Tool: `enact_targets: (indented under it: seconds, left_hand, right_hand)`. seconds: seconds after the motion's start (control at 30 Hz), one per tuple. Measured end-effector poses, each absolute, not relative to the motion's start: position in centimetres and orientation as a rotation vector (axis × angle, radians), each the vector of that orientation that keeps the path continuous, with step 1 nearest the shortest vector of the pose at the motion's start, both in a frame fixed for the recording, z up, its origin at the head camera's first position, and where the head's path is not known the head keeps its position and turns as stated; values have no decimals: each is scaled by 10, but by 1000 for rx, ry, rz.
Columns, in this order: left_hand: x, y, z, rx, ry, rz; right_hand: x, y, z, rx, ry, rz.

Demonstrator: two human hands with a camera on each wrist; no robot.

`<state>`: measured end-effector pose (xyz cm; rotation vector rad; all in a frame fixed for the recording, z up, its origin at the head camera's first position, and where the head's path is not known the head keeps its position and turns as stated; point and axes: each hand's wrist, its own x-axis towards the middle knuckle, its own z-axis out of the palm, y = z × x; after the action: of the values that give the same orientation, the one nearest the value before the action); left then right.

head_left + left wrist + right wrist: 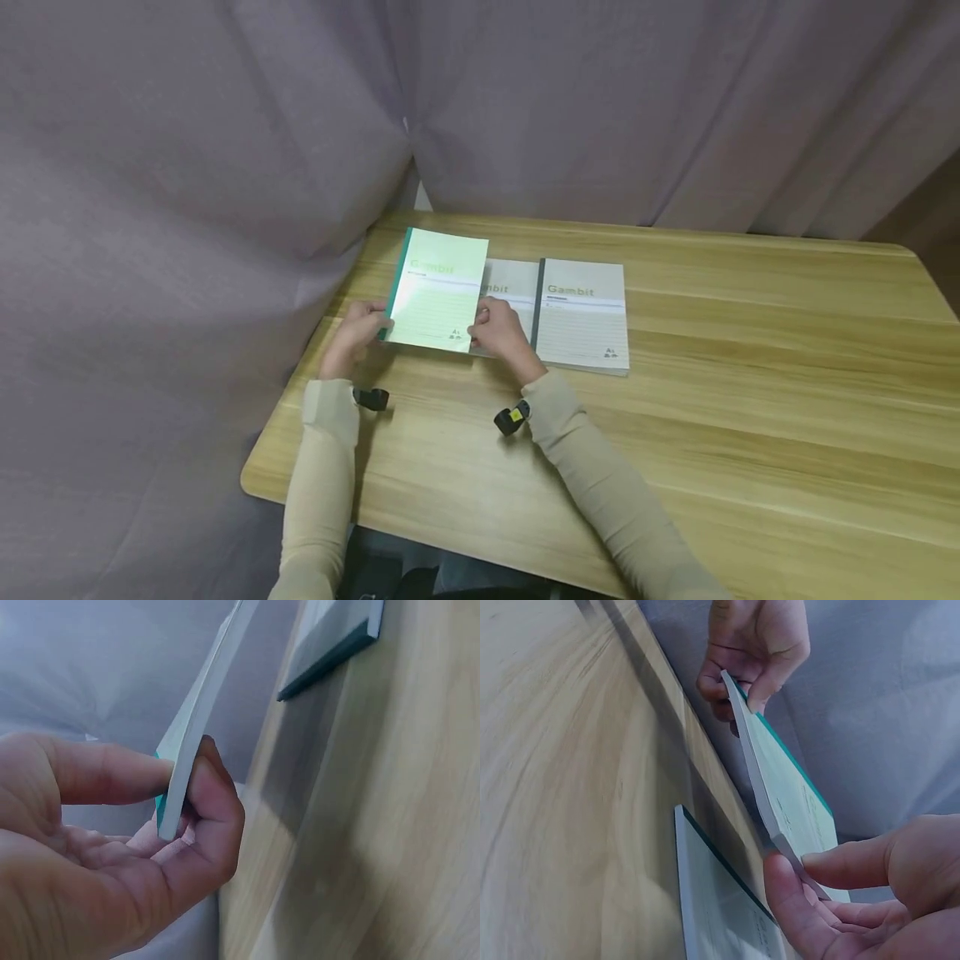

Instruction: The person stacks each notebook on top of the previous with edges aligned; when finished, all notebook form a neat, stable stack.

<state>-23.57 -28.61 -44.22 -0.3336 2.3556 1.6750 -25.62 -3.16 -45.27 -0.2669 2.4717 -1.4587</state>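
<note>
A pale green notebook (438, 292) with a teal spine is held up off the table between both hands. My left hand (356, 329) pinches its spine side near the bottom corner, thumb on the cover and fingers curled beneath, as the left wrist view shows at the notebook (180, 765). At the opposite lower edge, my right hand (501, 329) pinches it between thumb and fingers. Partly hidden behind it, a grey-white notebook (513, 279) lies on the table. Right of that lies another grey-white notebook (583, 317) with a dark spine.
The wooden table (750, 375) stretches far to the right. Grey curtains (562, 108) hang along its back and left sides. Each wrist carries a small black camera (512, 418). The table's left edge runs close to the left hand.
</note>
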Motion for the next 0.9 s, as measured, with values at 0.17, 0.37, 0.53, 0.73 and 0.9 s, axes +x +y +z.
enact_targets:
  seconds: [0.17,0.37,0.53,0.73,0.9]
  left_hand:
    - [-235,-281,-444,-268,2322,1768]
    - [-238,-272,-449,-222,2312,1779]
    - [-240,-265,-450,-209,2301,1780]
    - [-241,-257,-457,-176,2267,1813]
    - [-240,-248,-461,-176,2257,1837]
  right_hand:
    - [-257,-21,-449,-262,2462,-1463]
    - [-260,-8,-449,-266,2449,-1468]
    - [-261,2,-449,-293,2435,-1491]
    - [-259,10,-448,-239,2403,-1521]
    - [-258,17,-450,-211,2421,-1500]
